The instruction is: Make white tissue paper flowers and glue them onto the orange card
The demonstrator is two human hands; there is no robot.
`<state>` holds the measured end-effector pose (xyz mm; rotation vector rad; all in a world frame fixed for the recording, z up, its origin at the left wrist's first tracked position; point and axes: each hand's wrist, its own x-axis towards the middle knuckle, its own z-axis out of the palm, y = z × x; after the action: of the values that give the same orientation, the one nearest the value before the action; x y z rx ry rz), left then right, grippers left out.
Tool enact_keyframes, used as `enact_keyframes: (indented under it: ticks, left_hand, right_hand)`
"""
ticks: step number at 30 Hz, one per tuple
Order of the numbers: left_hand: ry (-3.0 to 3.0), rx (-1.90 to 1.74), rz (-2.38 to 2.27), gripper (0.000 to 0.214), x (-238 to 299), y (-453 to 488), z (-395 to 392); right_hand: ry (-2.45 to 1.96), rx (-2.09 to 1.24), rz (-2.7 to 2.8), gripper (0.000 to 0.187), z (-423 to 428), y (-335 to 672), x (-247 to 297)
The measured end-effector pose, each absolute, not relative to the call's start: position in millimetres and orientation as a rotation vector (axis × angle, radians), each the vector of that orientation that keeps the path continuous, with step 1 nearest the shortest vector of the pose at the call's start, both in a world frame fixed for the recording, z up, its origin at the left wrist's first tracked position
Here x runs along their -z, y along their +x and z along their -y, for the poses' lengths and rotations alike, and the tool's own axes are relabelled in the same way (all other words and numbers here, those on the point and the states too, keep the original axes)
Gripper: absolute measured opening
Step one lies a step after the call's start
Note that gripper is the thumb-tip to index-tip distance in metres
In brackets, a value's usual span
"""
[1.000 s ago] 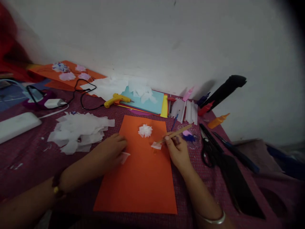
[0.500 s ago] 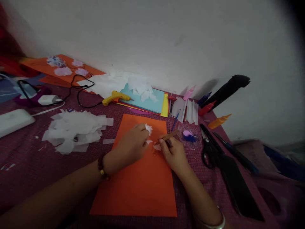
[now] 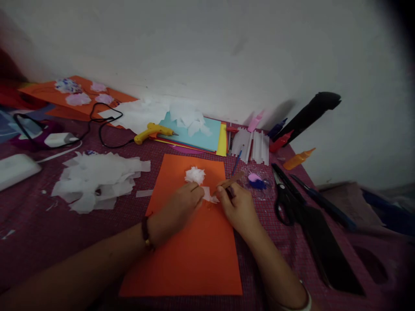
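An orange sheet of paper point(image 3: 194, 255) lies on the tablecloth in front of me. Near its top sits a white ruffled paper flower point(image 3: 195, 175). My left hand point(image 3: 181, 205) is closed just below the flower, pinching the edge of a small white tissue paper piece point(image 3: 206, 193). In my right hand point(image 3: 238, 207) is a thin brown pencil-like stick point(image 3: 234, 179), gripped like a pen. Its lower end, partly hidden by the fingers, is close to the right end of the tissue piece.
Left of the sheet lies a pile of white tissue pieces point(image 3: 94, 181). Behind are a yellow glue gun point(image 3: 152, 132) and coloured papers point(image 3: 197, 137). On the right are scissors point(image 3: 283, 203), a paint palette point(image 3: 257, 181), glue sticks point(image 3: 259, 147) and an orange paint bottle point(image 3: 298, 159).
My left hand has moved down and slightly left, uncovering the white flower. More of the tissue piece shows between my hands. The right hand keeps the stick, nearly in place.
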<state>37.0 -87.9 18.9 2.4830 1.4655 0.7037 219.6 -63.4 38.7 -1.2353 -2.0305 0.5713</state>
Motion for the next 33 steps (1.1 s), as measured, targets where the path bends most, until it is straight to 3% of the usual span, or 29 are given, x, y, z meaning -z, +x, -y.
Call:
enact_keyframes:
  ticks: [16,22,33]
  left_hand:
    - [2.144,-0.884,-1.486,0.013,-26,43,87]
    - [1.68,-1.227,-1.497,0.018,-36,44,77]
    - [1.232,-0.995,-1.263,0.015,-36,30,70]
  right_hand:
    - [-1.275,-0.66,1.96,0.012,59,220,-36]
    - [-1.291,-0.667,1.957,0.013,59,220,-36]
    - [-1.278,-0.642,1.953,0.012,59,220,-37]
